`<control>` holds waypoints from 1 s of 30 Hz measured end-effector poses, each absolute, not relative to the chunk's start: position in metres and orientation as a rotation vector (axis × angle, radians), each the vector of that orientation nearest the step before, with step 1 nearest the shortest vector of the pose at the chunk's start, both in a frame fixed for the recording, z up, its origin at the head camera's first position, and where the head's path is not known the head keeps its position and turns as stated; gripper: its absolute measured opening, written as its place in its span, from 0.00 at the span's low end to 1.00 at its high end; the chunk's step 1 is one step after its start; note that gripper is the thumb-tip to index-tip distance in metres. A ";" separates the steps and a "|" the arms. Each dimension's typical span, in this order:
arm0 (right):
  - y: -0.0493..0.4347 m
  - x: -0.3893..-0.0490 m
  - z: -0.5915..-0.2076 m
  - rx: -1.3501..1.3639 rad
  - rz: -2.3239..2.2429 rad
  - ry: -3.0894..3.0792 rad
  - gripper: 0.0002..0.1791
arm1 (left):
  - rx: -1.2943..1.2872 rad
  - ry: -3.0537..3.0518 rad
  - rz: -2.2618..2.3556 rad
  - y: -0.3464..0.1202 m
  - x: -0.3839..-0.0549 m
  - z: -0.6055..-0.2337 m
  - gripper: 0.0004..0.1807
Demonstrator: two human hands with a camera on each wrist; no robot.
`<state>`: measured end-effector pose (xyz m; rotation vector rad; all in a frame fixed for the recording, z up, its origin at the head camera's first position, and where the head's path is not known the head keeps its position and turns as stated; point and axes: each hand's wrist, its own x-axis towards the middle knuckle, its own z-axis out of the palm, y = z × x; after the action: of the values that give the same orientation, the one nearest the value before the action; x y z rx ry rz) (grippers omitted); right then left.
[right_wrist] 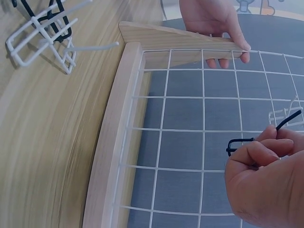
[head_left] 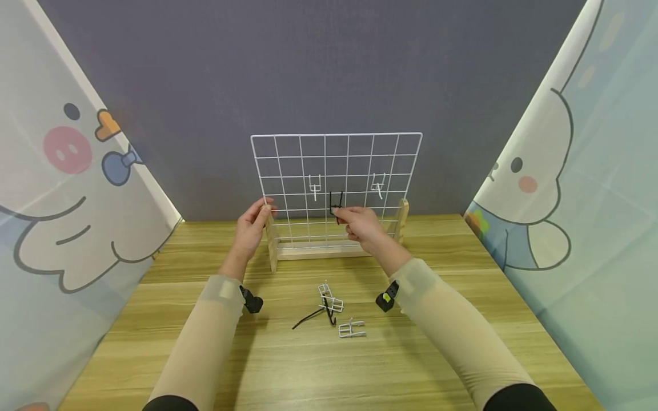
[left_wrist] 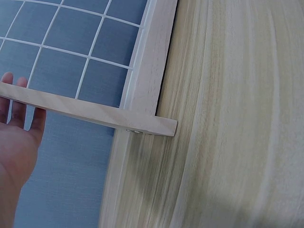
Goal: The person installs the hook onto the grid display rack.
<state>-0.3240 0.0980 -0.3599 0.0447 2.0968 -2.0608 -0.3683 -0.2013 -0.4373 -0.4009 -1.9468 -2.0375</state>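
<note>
A white wire grid (head_left: 325,156) stands upright in a wooden base. My left hand (head_left: 251,228) grips the wooden side post (head_left: 272,251) at the grid's left edge, thumb on one face and fingers on the other. With thumb and fingers, my right hand (head_left: 366,229) pinches a black wire hook (head_left: 330,204) against the middle of the grid. In the right wrist view, part of that black hook (right_wrist: 229,147) shows beside the curled fingers, which hide the rest. Two white hooks (head_left: 315,188) (head_left: 378,186) hang on the grid, left and right of the black one.
On the table (head_left: 288,365) in front of the stand lie several loose hooks: a tangle of white hooks (head_left: 334,305) with a black hook (head_left: 308,318), and a separate white hook (head_left: 352,330). A grey wall panel (head_left: 334,68) rises behind, with printed curtains at both sides.
</note>
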 end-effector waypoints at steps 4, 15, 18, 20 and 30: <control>0.098 -0.325 -0.360 0.046 -2.056 2.109 0.22 | -0.406 -1.938 -2.035 -0.200 -0.367 -0.436 0.15; 0.101 -0.327 -0.365 0.033 -2.051 2.100 0.25 | -0.408 -1.938 -2.038 -0.202 -0.368 -0.437 0.15; 0.101 -0.327 -0.367 0.034 -2.050 2.102 0.27 | -0.405 -1.933 -2.044 -0.202 -0.367 -0.436 0.15; 0.102 -0.326 -0.367 0.030 -2.050 2.105 0.28 | -0.412 -1.933 -2.046 -0.202 -0.367 -0.436 0.14; 0.105 -0.324 -0.371 0.040 -2.061 2.107 0.26 | -0.421 -1.950 -2.038 -0.202 -0.368 -0.437 0.13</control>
<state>-0.3238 0.1050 -0.3708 0.0401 2.1070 -2.0609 -0.3676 -0.2023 -0.4371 -0.4213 -1.9503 -2.0383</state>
